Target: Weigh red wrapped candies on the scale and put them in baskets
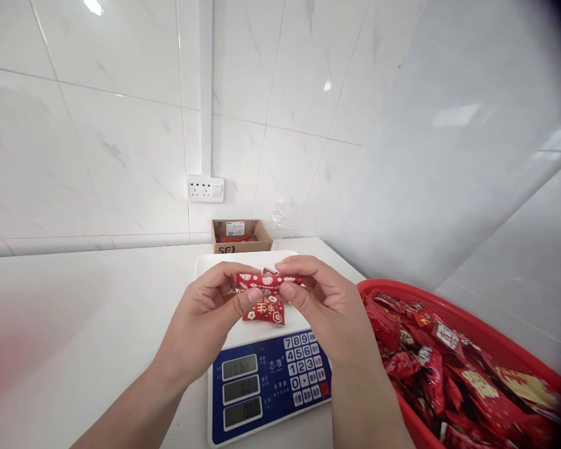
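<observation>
Between my two hands a small red packet (267, 280) with white and gold print is held level, pinched at both ends. My left hand (215, 299) grips its left end between thumb and fingers. At the other end, my right hand (322, 296) pinches it the same way. Below and behind it, another red packet (264, 312) with flower print lies on the white pan of a digital scale (231, 337). The scale's blue panel carries three displays and a keypad, part of which my right hand and forearm cover.
A red plastic basket (402, 287) heaped with red wrapped packets (449, 368) stands at the right. At the back of the white table (98, 299) is a small cardboard box (262, 236) with red items inside. A clear plastic object (278, 215) stands beside it, against the tiled wall.
</observation>
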Available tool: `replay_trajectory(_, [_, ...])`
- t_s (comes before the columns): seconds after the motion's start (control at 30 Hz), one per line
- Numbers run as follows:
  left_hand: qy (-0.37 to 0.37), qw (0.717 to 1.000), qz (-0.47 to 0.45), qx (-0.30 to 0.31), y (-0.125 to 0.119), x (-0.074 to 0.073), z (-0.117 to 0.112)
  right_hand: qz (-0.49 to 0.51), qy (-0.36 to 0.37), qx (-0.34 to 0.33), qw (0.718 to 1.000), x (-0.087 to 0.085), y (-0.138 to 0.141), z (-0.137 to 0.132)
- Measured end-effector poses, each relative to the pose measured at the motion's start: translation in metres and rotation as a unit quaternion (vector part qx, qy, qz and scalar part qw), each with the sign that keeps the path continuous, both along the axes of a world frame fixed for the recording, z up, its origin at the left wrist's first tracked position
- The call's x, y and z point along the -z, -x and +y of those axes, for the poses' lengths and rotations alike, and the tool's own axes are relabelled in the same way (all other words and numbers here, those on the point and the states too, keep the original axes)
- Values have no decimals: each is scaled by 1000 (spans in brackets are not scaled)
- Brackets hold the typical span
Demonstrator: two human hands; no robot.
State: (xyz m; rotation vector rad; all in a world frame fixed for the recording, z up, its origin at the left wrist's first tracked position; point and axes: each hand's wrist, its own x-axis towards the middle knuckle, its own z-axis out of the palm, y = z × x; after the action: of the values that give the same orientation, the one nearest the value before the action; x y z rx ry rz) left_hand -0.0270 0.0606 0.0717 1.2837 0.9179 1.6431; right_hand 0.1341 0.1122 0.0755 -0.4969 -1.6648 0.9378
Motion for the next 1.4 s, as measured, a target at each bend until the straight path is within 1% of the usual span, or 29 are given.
replay_trajectory(0.1, [23,999,39,-29,3,3,4,-10,-30,19,999,1,0,4])
replay_trajectory(0.17, [48,997,46,-24,4,5,6,-16,-43,30,999,2,0,5])
replay_trajectory(0.2, [59,998,34,-13,4,5,8,-27,-45,26,998,2,0,5])
replay_trajectory(0.3, [76,997,-25,18,3,6,11,-59,-35,-7,998,2,-1,4])
replay_trajectory(0.37, [64,997,-36,27,1,6,11,-41,-9,-20,999,2,-2,3])
replay_trajectory(0.4, [53,998,-29,25,0,6,11,-27,12,-14,999,2,-2,4])
replay_trajectory(0.43, [42,999,-14,19,-1,7,10,-18,33,0,999,2,-2,4])
replay_trajectory(0.5, [21,999,32,-9,-2,9,7,-33,66,34,997,2,-2,6])
replay_trajectory(0.57, [10,996,77,-40,-4,11,4,-60,76,54,994,2,-1,8])
replay_trajectory(0.63, [10,994,100,-52,-4,12,3,-66,74,58,993,0,0,9])
replay_trajectory(0.73, [17,994,95,-51,-4,12,4,-61,61,70,994,-1,1,8])
replay_trajectory(0.87, [14,996,75,-55,-4,9,7,-79,43,70,993,-2,0,6])
replay_trajectory(0.93, [-3,996,55,-72,-4,8,7,-78,45,84,992,-1,-1,7])
replay_trajectory(1.03, [-23,992,45,-118,-2,6,6,-76,55,129,987,1,-4,15])
replay_trajectory(1.13, [-8,983,109,-148,1,6,6,-124,37,199,971,4,-8,26])
replay_trajectory(1.2, [20,969,200,-141,2,9,8,-192,26,259,946,5,-9,34])
replay_trajectory(1.27, [29,944,313,-97,1,15,12,-271,26,308,912,7,-9,40])
replay_trajectory(1.33, [7,909,415,-30,0,23,16,-335,30,334,881,7,-9,44])
replay_trajectory(1.4, [-15,871,490,36,-1,31,19,-368,30,340,865,8,-9,46])
